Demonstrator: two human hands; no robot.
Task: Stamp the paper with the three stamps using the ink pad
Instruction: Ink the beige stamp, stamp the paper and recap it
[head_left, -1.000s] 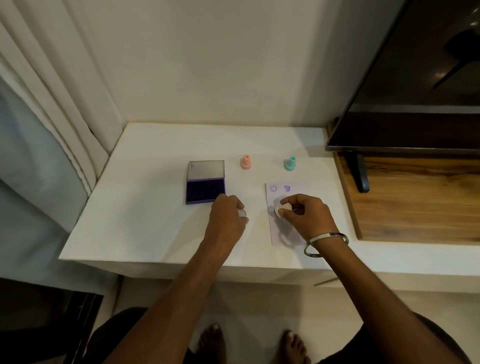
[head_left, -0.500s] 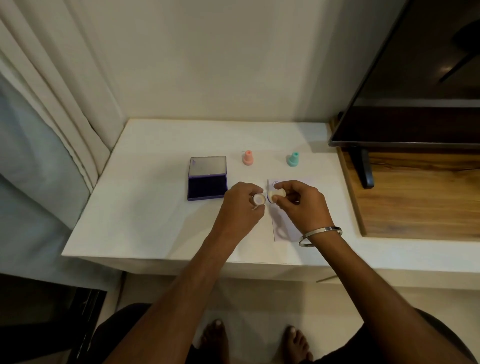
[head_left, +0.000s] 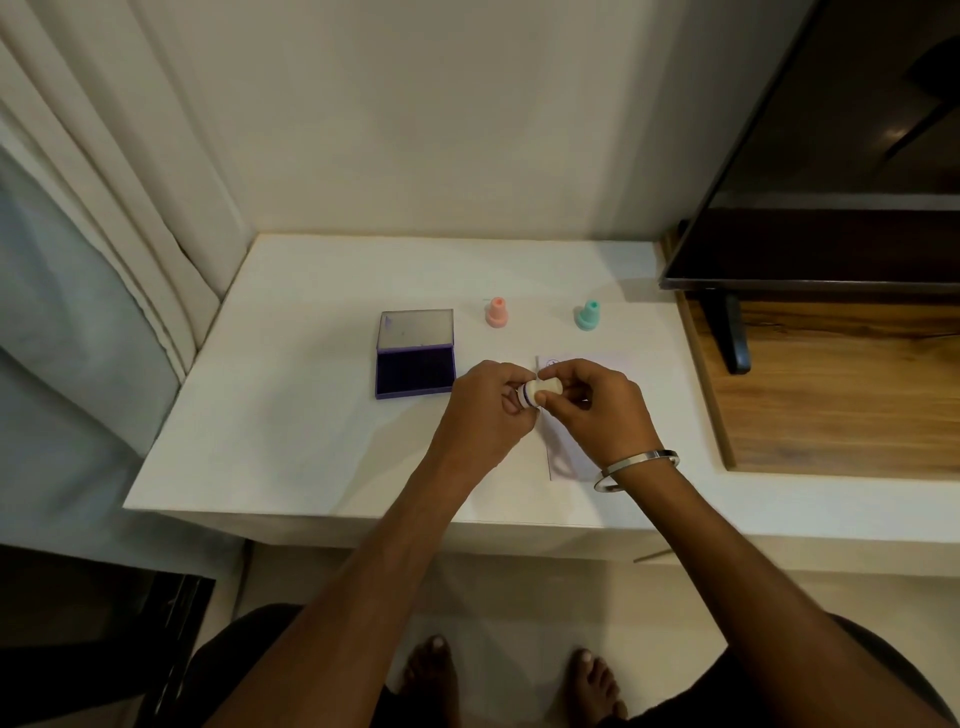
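The small cream round stamp (head_left: 543, 388) is held above the desk (head_left: 291, 447), right hand (head_left: 597, 410) pinching its body, left hand (head_left: 488, 410) curled round a white cap (head_left: 523, 397) at its inked end. Misaligned, the cap could smear ink onto fingers. Beneath lies the white paper sheet (head_left: 563, 462); the open purple ink pad (head_left: 415, 353) sits just left.

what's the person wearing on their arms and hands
Both forearms are bare, with no sleeves in view. The right wrist carries a plain silver metal bangle, a loose round band. The left hand and right hand show no gloves; no rings can be made out.
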